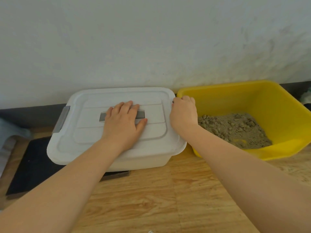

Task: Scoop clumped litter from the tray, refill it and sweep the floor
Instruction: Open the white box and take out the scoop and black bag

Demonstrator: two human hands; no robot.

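Observation:
A white lidded storage box (87,145) stands on the wooden floor against the wall. My left hand (123,122) lies flat on its lid, fingers spread over the grey handle (140,114). My right hand (183,111) curls around the lid's right edge, where the right latch is hidden under it. The grey left latch (61,119) sticks out from the lid. To the right sits a yellow litter tray (284,106) holding grey-brown clumped litter (235,128) heaped toward its front.
A black mat (30,167) lies under and left of the box. Grey cloth-like items (10,142) sit at the far left. A dark skirting board (30,113) runs along the white wall. Wooden floor (159,199) stretches in front.

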